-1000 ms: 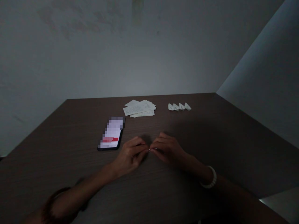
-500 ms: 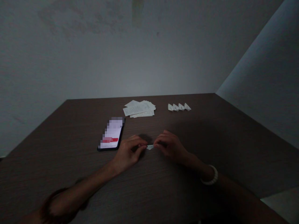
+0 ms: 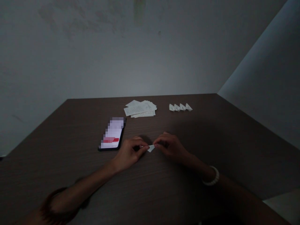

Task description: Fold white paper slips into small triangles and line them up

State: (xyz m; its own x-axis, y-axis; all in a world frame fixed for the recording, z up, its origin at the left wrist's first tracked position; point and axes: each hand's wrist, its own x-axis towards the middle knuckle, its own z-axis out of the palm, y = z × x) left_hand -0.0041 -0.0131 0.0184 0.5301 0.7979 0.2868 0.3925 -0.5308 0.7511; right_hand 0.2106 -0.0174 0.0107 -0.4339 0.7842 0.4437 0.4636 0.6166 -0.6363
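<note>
A small folded white paper piece [image 3: 151, 148] lies between my two hands on the dark wooden table [image 3: 70, 131]. My left hand [image 3: 130, 153] pinches its left end with curled fingers. My right hand [image 3: 170, 147], with a white bracelet on the wrist, pinches its right end. Both hands rest low on the table near its middle.
A lit phone [image 3: 112, 134] lies just left of my left hand. A loose stack of paper slips [image 3: 140, 109] sits at the far middle of the table. A row of several small folded paper pieces [image 3: 180, 107] lies to its right. Walls close the table at the back and right.
My hands have drawn slightly apart, and the folded paper between them shows more than before. Nothing else on the table has moved.
</note>
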